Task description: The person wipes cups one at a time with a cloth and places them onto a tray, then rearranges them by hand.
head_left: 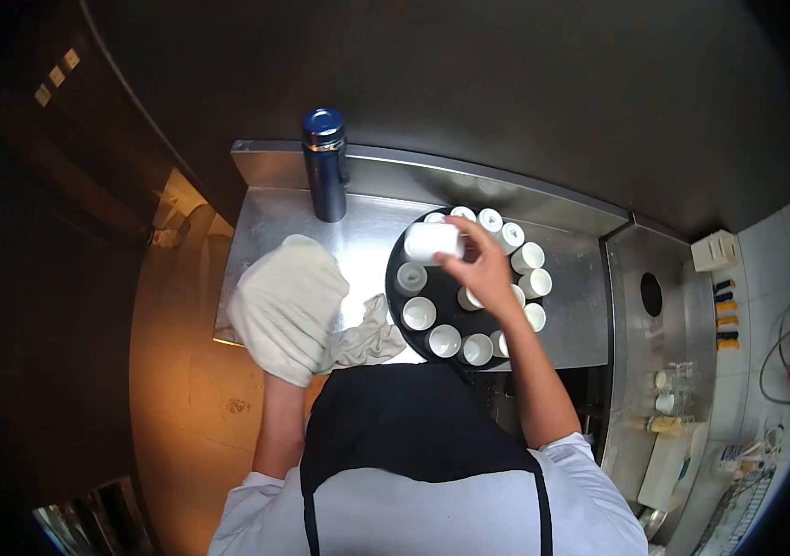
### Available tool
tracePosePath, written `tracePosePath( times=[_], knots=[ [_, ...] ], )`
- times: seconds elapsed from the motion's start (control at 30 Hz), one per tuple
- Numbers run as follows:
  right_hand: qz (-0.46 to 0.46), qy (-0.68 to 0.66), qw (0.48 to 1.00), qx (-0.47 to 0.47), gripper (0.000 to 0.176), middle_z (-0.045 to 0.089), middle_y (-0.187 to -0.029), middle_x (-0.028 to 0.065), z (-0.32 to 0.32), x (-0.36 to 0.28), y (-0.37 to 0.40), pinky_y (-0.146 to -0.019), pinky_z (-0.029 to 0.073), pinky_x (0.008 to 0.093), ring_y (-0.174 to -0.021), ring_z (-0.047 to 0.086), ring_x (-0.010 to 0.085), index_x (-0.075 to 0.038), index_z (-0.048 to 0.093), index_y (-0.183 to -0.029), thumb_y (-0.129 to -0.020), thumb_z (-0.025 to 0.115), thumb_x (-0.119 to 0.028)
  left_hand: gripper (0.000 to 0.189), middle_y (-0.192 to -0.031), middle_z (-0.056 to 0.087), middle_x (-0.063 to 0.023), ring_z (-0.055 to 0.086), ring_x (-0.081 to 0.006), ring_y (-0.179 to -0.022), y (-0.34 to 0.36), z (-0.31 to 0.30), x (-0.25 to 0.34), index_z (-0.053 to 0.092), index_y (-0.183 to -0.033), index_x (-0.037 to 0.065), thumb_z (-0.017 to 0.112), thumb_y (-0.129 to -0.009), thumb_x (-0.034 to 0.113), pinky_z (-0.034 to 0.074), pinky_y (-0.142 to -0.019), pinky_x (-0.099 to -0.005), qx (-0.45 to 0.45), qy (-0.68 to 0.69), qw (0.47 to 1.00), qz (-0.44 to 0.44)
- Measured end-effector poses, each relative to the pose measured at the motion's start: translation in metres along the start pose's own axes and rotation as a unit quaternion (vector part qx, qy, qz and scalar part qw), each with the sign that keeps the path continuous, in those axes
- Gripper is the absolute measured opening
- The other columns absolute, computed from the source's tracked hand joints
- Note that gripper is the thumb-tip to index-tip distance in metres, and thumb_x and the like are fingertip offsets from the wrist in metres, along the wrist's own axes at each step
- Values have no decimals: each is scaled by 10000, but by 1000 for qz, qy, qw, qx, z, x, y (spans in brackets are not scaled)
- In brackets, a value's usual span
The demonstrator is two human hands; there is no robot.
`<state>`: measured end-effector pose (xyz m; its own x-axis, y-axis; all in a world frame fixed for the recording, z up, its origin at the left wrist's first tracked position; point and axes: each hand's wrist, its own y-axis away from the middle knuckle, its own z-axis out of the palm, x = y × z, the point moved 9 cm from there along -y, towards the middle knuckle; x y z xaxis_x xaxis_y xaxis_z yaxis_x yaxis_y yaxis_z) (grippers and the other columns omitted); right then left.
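A white cup [432, 243] is in my right hand [485, 274], held sideways above the round black tray [446, 301] with the thumb and fingers closed on it. More white cups [419, 313] stand around the tray's rim and inside it, several with their openings up. A pale cloth [288, 310] covers my left hand [286, 372] completely, so its fingers are hidden. At the cloth's far edge a small white rim [300, 240] shows; I cannot make out what it belongs to. A crumpled greyish cloth [367, 338] lies between the covered hand and the tray.
A dark blue flask [325, 167] stands upright at the back left of the steel counter [256, 222], by its raised back edge. To the right is a steel surface with a dark round hole [651, 295]. Yellow-and-black handled tools [727, 320] line the right wall.
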<state>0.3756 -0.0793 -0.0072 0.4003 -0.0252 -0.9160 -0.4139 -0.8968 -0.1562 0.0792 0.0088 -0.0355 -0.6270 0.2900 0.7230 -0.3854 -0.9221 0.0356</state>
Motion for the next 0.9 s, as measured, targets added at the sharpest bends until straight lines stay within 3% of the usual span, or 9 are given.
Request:
tracePosePath(
  times=[0.1,0.23,0.4,0.47,0.57,0.63,0.73,0.83,0.9],
  knots=[
    [-79,-138,984,-75,575,659,-1299,110,56,-58,24,-1080,480,380,-1221,628,208,-51,613,-1319,-800,851,-113,487,-1394,572,-161,601,-279,-1266,-5,-1,-54,466,-1431,3,466,-1073,333,521,-1073,-409,-32,-30,998,-35],
    [-235,-22,965,-115,590,652,-1371,128,103,-93,48,-1167,411,457,-1302,608,314,-55,626,-1276,-764,871,-218,470,-1387,571,-152,600,-272,-1263,-13,-95,-150,467,-1425,14,450,-1078,331,521,-1068,-400,-69,-39,994,-69],
    [-315,123,938,-74,747,543,-1508,161,94,-101,49,-1206,358,491,-1462,445,378,-75,554,-1393,-764,887,-305,426,-1349,568,-185,612,-298,-1206,12,17,-39,487,-1395,8,465,-1076,290,545,-1004,-422,-87,-183,979,-17],
    [-231,3,969,-91,844,475,-1568,162,94,-88,44,-1206,355,477,-1484,414,374,-79,497,-1468,-768,896,-331,409,-1334,566,-198,616,-309,-1183,16,38,-24,495,-1383,5,471,-1076,274,554,-978,-431,-94,-147,984,-35],
    [-81,-216,955,-186,895,406,-1592,178,132,-55,47,-1186,367,434,-1443,445,331,-56,452,-1514,-805,880,-395,424,-1175,576,-195,593,-308,-962,12,58,-16,551,-1247,-16,580,-1021,342,558,-838,-421,-33,351,909,-221],
    [-42,-298,916,-264,782,549,-1477,178,161,-50,63,-1118,451,417,-1330,569,308,-23,507,-1454,-833,869,-333,457,-1196,583,-169,596,-296,-1036,4,56,34,558,-1232,-7,598,-1007,389,549,-878,-447,-5,348,927,-140],
    [72,-178,831,-522,597,702,-1249,152,215,-11,109,-1052,499,379,-1160,658,224,15,584,-1363,-891,835,-250,460,-1234,592,-155,604,-289,-1077,-14,35,110,551,-1276,7,564,-1028,394,544,-917,-439,22,226,973,30],
    [143,-366,824,-408,270,735,-898,63,181,-31,93,-822,569,310,-852,722,149,23,624,-1153,-942,742,-96,465,-1271,602,-141,611,-282,-1118,-26,10,163,544,-1320,21,529,-1049,399,538,-957,-432,49,130,980,141],
    [65,-427,868,-244,226,729,-1013,60,130,-65,60,-871,540,282,-987,701,119,7,626,-1160,-973,702,-94,471,-1296,608,-132,616,-277,-1146,-27,-3,172,540,-1349,31,506,-1063,403,534,-984,-427,64,92,980,166]
  ],
)
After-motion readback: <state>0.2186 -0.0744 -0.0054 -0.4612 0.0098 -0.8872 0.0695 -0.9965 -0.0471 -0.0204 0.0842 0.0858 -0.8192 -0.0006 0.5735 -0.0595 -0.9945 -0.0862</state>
